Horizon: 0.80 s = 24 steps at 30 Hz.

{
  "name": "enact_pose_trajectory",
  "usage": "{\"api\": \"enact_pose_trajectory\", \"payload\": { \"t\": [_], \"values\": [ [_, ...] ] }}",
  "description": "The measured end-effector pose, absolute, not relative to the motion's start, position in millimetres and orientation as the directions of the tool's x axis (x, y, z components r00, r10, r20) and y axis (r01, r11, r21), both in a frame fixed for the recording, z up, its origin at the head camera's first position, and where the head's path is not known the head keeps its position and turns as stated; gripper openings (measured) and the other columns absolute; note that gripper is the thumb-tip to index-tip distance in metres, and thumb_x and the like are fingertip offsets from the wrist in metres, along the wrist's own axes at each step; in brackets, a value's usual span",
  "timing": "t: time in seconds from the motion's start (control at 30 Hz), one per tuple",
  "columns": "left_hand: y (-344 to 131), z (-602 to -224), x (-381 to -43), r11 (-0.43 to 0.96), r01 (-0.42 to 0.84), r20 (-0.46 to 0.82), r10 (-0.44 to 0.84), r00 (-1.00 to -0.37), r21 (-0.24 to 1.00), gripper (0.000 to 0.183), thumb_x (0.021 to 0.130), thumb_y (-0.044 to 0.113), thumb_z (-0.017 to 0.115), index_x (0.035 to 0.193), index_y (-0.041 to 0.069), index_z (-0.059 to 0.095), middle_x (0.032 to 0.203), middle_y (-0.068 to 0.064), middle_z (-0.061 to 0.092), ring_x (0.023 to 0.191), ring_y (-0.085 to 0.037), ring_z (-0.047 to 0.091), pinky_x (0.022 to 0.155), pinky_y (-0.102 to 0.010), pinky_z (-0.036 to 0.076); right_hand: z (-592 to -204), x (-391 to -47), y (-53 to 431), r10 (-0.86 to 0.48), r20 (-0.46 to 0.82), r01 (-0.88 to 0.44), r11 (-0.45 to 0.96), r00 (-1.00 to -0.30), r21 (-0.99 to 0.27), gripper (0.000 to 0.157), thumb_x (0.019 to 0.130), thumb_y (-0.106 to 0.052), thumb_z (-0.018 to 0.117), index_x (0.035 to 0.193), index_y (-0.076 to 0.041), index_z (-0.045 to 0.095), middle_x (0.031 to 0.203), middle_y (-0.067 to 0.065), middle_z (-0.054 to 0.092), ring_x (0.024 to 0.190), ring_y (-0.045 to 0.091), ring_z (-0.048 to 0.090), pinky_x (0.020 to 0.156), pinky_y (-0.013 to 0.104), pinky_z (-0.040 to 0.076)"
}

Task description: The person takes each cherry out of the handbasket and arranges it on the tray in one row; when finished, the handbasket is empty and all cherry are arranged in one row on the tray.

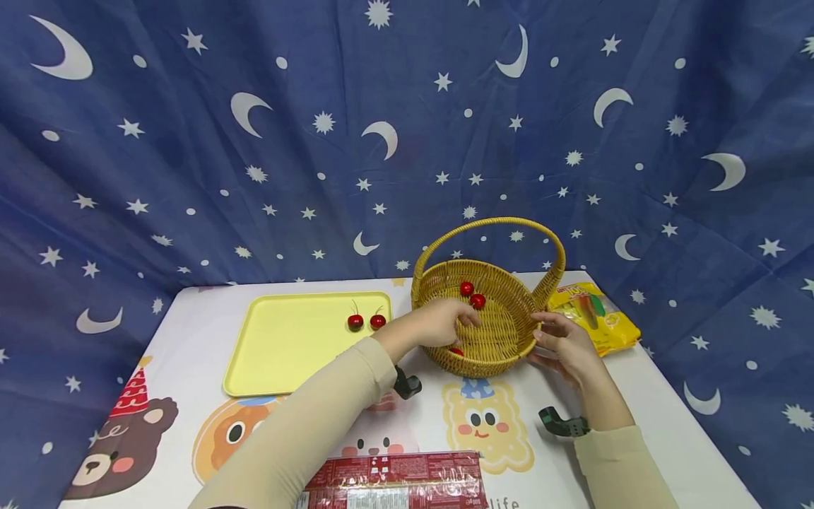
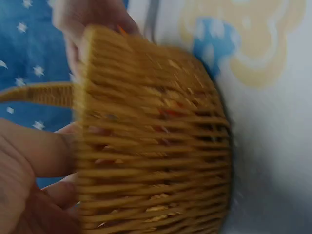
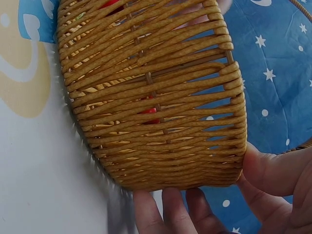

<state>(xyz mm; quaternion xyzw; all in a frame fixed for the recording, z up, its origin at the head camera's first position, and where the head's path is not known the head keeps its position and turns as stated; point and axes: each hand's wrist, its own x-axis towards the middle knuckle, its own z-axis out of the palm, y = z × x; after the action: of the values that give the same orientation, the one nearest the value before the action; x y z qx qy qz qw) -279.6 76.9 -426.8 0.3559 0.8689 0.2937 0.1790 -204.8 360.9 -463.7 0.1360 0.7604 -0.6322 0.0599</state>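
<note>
A round woven basket (image 1: pixel 486 364) with a tall arched handle stands on the table, several red cherries inside. Two of these cherries (image 1: pixel 478 302) lie toward its back, and one cherry (image 1: pixel 456 350) shows partly at the front left. Over the near left rim reaches my left hand (image 1: pixel 439 322), its fingers loosely bent inside the basket, thumb apart from them; no cherry shows between them. My right hand (image 1: pixel 566 346) grips the basket's right side, thumb at the rim and fingers against the outer wall, seen closely in the right wrist view.
Left of the basket lies a yellow tray (image 1: pixel 286 346) bearing two stemmed cherries (image 1: pixel 355 322) near its right edge. A yellow snack bag (image 1: pixel 594 318) sits behind my right hand. A flat red printed package (image 1: pixel 407 481) lies at the front edge. Behind hangs a blue starry curtain (image 1: pixel 407 141).
</note>
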Motion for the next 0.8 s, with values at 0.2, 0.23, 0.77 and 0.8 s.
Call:
{"api": "enact_pose_trajectory", "payload": {
  "t": [0.2, 0.23, 0.77, 0.8],
  "values": [
    [88.1, -438.1, -285.5, 0.652, 0.577, -0.170, 0.722, -0.670, 0.492, 0.054, 0.086, -0.009, 0.072, 0.132, 0.020, 0.078, 0.128, -0.004, 0.076, 0.115, -0.019, 0.069, 0.097, -0.029, 0.057, -463.5, -204.4, 361.2, 0.130, -0.265, 0.284, 0.160, -0.955, -0.945, 0.044, 0.109, -0.012, 0.062, 0.152, -0.013, 0.054, 0.153, 0.019, 0.044, 0.102, 0.017, 0.074, 0.094, 0.041, 0.065],
    [89.4, -438.6, -285.4, 0.657, 0.589, -0.179, 0.725, -0.665, 0.470, 0.053, 0.087, -0.008, 0.072, 0.130, 0.021, 0.079, 0.129, -0.002, 0.076, 0.117, -0.018, 0.069, 0.099, -0.029, 0.057, -463.3, -204.4, 361.7, 0.127, -0.265, 0.283, 0.160, -0.956, -0.946, 0.043, 0.109, -0.013, 0.063, 0.151, -0.014, 0.056, 0.152, 0.019, 0.044, 0.102, 0.017, 0.074, 0.094, 0.042, 0.065],
    [84.1, -438.6, -290.7, 0.561, 0.530, -0.077, 0.730, -0.679, 0.636, 0.034, 0.098, 0.008, 0.077, 0.130, 0.017, 0.078, 0.114, -0.002, 0.077, 0.107, -0.015, 0.069, 0.090, -0.027, 0.055, -463.2, -205.5, 362.1, 0.120, -0.273, 0.288, 0.126, -0.954, -0.949, 0.044, 0.108, -0.011, 0.064, 0.151, -0.014, 0.056, 0.135, 0.008, 0.047, 0.098, 0.018, 0.075, 0.092, 0.043, 0.066],
    [82.3, -437.8, -291.0, 0.547, 0.526, -0.059, 0.727, -0.684, 0.651, 0.034, 0.099, 0.009, 0.075, 0.132, 0.018, 0.077, 0.121, -0.003, 0.077, 0.110, -0.016, 0.068, 0.091, -0.028, 0.054, -463.2, -205.3, 362.3, 0.122, -0.272, 0.287, 0.126, -0.954, -0.950, 0.044, 0.108, -0.011, 0.064, 0.151, -0.014, 0.056, 0.134, 0.007, 0.046, 0.098, 0.018, 0.075, 0.092, 0.043, 0.066]
  ]
}}
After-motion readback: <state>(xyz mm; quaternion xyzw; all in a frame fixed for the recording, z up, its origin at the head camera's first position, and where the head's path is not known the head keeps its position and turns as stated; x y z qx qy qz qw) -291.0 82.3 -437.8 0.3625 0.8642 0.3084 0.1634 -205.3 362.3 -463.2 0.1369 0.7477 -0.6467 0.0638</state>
